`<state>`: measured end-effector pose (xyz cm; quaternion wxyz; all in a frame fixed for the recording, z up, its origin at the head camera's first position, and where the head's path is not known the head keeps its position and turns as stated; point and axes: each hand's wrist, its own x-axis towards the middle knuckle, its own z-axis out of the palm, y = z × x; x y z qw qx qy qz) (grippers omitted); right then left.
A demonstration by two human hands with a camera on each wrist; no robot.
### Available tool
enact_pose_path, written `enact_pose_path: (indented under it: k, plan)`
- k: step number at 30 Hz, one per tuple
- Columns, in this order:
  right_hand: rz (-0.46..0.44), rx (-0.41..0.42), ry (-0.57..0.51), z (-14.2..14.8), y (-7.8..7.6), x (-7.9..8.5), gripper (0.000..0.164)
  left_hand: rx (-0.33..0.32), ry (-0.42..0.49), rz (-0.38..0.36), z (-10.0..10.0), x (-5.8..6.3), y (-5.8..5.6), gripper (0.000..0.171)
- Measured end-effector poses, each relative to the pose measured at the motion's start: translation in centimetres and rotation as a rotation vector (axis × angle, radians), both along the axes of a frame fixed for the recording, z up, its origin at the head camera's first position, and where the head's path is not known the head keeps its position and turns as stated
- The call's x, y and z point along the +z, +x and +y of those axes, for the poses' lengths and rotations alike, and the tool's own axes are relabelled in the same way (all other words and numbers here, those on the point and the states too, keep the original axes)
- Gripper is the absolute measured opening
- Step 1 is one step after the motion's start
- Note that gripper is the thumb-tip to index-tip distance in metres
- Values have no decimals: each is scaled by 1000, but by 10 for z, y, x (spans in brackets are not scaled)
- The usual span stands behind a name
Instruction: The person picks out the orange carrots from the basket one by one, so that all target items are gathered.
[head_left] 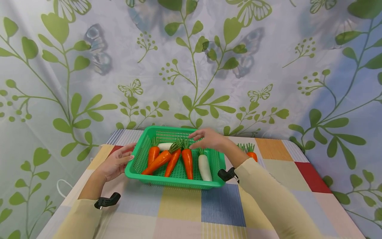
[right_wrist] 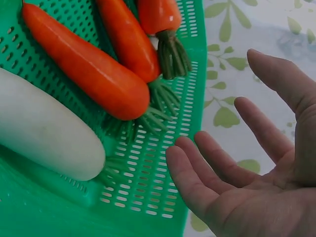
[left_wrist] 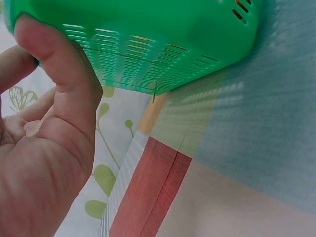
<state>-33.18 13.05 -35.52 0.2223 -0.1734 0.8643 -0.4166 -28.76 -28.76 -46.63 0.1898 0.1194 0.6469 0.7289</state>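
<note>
- Head view: green basket [head_left: 176, 179] on the checked tablecloth [head_left: 179, 212], already loaded — four orange carrots [head_left: 187, 162] and two white radishes [head_left: 204, 167] inside; one carrot [head_left: 251, 153] left outside, behind the right arm. Leaf-print curtain [head_left: 59, 83] behind.
- Left wrist view: left hand [left_wrist: 44, 163] spread, thumb pressed to basket corner.
- Right wrist view: right hand [right_wrist: 252, 182] relaxed, spread — empty, above the far rim.

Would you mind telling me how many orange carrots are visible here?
5: four lie in the green basket, at and; one lies on the table behind the right forearm. Others may be hidden.
</note>
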Motion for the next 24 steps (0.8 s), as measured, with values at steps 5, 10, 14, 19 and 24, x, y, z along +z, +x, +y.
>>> enact_pose_path:
  k: [5, 10, 14, 19, 24]
  plan:
    - [-73, 5, -19, -3, -9, -12, 55, 4, 5, -9, 2, 0, 0, 67]
    - [-166, 5, -16, -6, -16, -21, 60, -3, 20, -8, 2, 0, 1, 66]
    - [-205, 14, 11, -10, -19, -26, 60, 0, 14, -3, 2, 1, 2, 66]
    - [-242, 3, 12, -13, -23, -31, 59, 20, -9, -8, 2, 1, 2, 67]
    - [-270, -34, -7, -15, -26, -36, 57, 11, -4, -8, 2, 1, 1, 67]
